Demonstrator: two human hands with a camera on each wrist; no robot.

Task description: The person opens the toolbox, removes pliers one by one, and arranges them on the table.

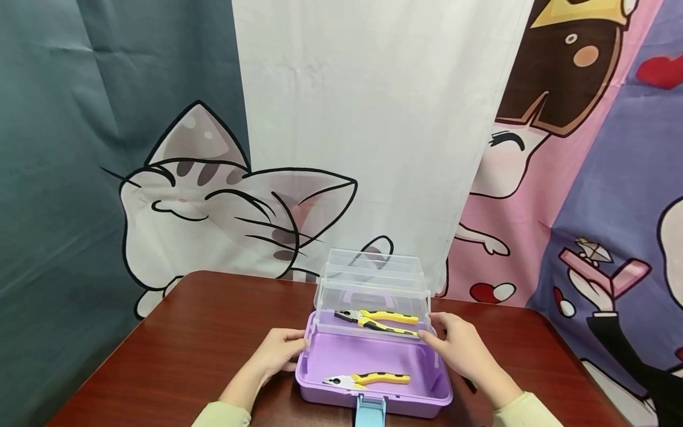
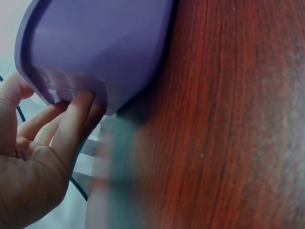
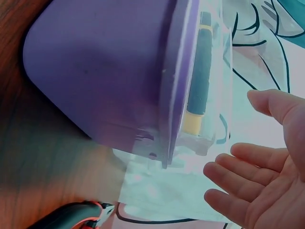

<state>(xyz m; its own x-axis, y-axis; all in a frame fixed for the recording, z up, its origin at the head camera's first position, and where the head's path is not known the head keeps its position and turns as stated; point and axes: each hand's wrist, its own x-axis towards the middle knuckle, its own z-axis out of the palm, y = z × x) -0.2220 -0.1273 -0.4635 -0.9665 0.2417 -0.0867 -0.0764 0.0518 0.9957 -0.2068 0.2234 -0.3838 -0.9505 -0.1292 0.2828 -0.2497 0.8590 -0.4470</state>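
Note:
A purple toolbox (image 1: 331, 396) stands unlatched on the table, its clear lid (image 1: 373, 261) raised at the back. One pair of yellow-handled pliers (image 1: 381, 378) lies in the purple base. Two more, upper pliers (image 1: 392, 318) and lower pliers (image 1: 386, 328), lie in the raised clear tray (image 1: 349, 330). My left hand (image 1: 277, 353) grips the box's left end, thumb at the rim and fingers against the wall below, as the left wrist view shows. My right hand (image 3: 267, 176) has its fingers extended beside the tray's right end, holding nothing; from the head, its thumb overlaps the tray corner.
On the table to the right of the box lies a tool with black and red handles (image 3: 71, 214). The blue latch (image 1: 370, 412) hangs down at the box's front. A cartoon-printed curtain (image 1: 373, 118) hangs right behind the brown table (image 1: 213, 314).

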